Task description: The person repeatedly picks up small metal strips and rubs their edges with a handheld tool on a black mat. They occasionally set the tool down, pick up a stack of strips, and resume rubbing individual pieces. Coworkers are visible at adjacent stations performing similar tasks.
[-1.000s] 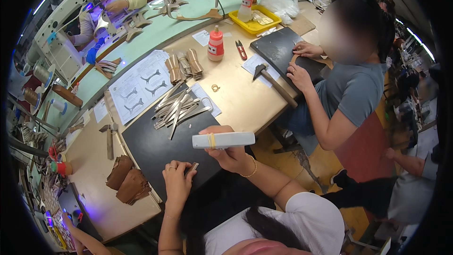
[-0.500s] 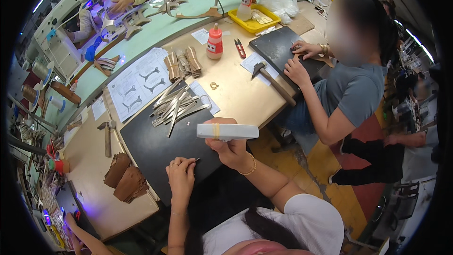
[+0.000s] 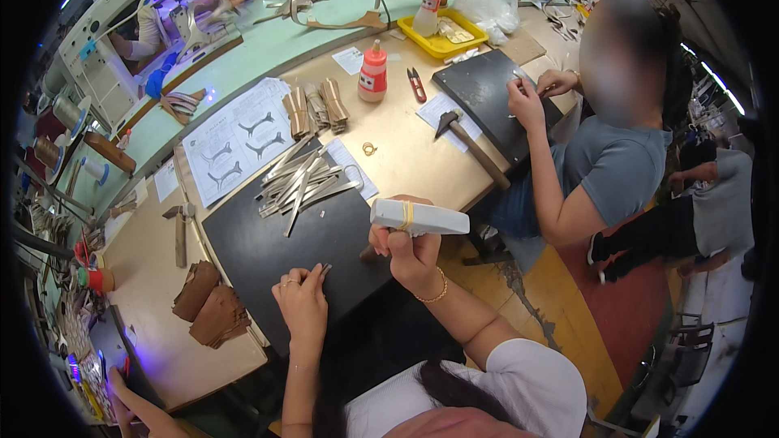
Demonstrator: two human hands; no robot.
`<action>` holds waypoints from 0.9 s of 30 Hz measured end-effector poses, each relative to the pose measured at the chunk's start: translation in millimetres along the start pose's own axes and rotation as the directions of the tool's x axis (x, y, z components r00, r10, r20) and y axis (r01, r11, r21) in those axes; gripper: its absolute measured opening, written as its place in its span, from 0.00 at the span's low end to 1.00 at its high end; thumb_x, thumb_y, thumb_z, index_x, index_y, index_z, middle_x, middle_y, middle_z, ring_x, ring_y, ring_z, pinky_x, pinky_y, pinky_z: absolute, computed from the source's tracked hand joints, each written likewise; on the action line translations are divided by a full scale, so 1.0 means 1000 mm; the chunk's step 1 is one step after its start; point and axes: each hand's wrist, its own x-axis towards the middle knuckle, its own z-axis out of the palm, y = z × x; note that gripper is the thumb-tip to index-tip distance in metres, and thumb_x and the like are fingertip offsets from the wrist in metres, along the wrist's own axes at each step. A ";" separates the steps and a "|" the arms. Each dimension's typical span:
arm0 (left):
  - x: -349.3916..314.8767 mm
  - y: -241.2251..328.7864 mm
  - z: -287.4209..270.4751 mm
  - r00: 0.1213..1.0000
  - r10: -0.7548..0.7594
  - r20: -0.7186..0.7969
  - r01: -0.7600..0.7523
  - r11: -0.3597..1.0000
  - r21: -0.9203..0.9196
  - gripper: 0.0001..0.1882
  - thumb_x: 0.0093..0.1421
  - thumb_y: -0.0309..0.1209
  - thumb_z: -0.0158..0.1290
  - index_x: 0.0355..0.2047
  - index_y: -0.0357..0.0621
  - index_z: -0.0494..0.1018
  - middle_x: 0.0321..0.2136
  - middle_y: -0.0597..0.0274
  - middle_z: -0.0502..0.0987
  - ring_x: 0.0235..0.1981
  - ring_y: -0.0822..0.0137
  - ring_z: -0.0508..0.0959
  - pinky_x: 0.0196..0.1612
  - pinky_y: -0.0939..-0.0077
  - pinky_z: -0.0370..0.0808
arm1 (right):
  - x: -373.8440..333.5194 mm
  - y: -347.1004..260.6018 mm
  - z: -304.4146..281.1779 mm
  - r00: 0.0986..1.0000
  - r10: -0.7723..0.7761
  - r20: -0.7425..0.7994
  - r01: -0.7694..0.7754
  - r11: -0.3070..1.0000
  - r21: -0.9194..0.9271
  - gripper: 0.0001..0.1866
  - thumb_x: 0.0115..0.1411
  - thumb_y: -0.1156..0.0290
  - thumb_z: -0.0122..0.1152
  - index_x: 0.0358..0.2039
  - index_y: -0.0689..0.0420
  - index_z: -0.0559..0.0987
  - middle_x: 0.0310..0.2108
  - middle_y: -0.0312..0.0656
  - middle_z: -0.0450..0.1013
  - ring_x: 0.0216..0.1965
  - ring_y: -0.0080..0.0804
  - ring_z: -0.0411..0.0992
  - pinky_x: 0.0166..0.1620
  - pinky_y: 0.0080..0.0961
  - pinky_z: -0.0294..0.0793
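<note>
My right hand [image 3: 414, 259] is closed around a pale grey oblong block [image 3: 430, 217] with a yellow band wound round it, held up above the black mat [image 3: 243, 243]. A brown rounded end [image 3: 369, 253] shows beside that hand; I cannot tell whether it belongs to the block. My left hand [image 3: 303, 304] is over the mat's near edge, thumb and fingers pinching a small thin strip [image 3: 326, 269], mostly hidden by the fingertips. Farther back on the mat lies a loose pile of narrow shiny pale strips [image 3: 304, 182].
Left of the mat are brown leather pieces [image 3: 213, 304] and a hammer [image 3: 180, 235]. Behind lie printed sheets [image 3: 235, 142], bundled strips [image 3: 315, 107] and a red bottle [image 3: 373, 73]. At right, a co-worker [image 3: 608, 154] works at another black board [image 3: 479, 85] beside a second hammer [image 3: 475, 150].
My right hand has moved right with the block, which now tilts down to the right. My left hand has shifted slightly left. The co-worker's hands have lifted from the board.
</note>
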 end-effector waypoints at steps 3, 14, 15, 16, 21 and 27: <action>0.000 0.001 0.001 1.000 -0.018 -0.013 0.018 1.000 -0.002 0.09 0.60 0.27 0.63 0.41 0.44 0.85 0.31 0.63 0.76 0.36 0.60 0.75 0.43 0.63 0.67 | -0.002 0.001 0.001 1.000 -0.009 -0.002 0.009 1.000 -0.010 0.23 0.71 0.56 0.59 0.55 0.57 0.66 0.27 0.38 0.67 0.23 0.22 0.62 0.26 0.21 0.65; 0.000 0.003 0.006 0.997 -0.057 -0.047 0.053 0.996 -0.073 0.10 0.60 0.27 0.63 0.43 0.43 0.83 0.34 0.62 0.77 0.36 0.59 0.76 0.41 0.64 0.68 | -0.017 -0.019 -0.004 0.988 -0.135 0.074 0.131 0.990 0.054 0.19 0.72 0.69 0.55 0.57 0.66 0.69 0.43 0.43 0.73 0.31 0.20 0.70 0.36 0.18 0.72; 0.002 0.003 0.008 0.997 -0.057 -0.053 0.053 0.996 -0.070 0.10 0.60 0.27 0.63 0.42 0.43 0.83 0.34 0.61 0.77 0.36 0.60 0.76 0.41 0.64 0.68 | -0.019 -0.020 -0.006 0.989 -0.113 0.100 0.099 0.986 0.136 0.19 0.72 0.68 0.55 0.57 0.66 0.70 0.46 0.44 0.73 0.31 0.21 0.71 0.36 0.19 0.72; 0.002 0.003 0.008 0.996 -0.065 -0.055 0.061 0.996 -0.067 0.10 0.60 0.27 0.63 0.42 0.43 0.83 0.35 0.61 0.77 0.37 0.60 0.76 0.41 0.64 0.68 | -0.020 -0.021 -0.008 0.986 -0.117 0.122 0.107 0.990 0.089 0.19 0.72 0.67 0.55 0.57 0.67 0.70 0.48 0.45 0.74 0.32 0.22 0.71 0.36 0.20 0.72; 0.004 0.003 0.010 0.992 -0.060 -0.108 0.049 0.993 -0.107 0.10 0.60 0.27 0.63 0.43 0.44 0.83 0.34 0.62 0.77 0.38 0.59 0.75 0.42 0.63 0.68 | -0.024 -0.031 -0.008 0.982 -0.120 0.145 0.146 0.971 -0.189 0.25 0.71 0.61 0.59 0.59 0.67 0.69 0.53 0.48 0.72 0.36 0.27 0.74 0.41 0.24 0.75; 0.001 0.003 0.009 0.993 -0.097 -0.070 0.089 0.990 -0.111 0.11 0.60 0.28 0.63 0.43 0.44 0.83 0.36 0.62 0.78 0.39 0.59 0.76 0.45 0.64 0.67 | -0.013 -0.041 -0.005 0.944 0.293 0.151 -0.117 0.727 -0.676 0.29 0.65 0.68 0.68 0.63 0.59 0.69 0.47 0.52 0.79 0.37 0.47 0.80 0.40 0.33 0.79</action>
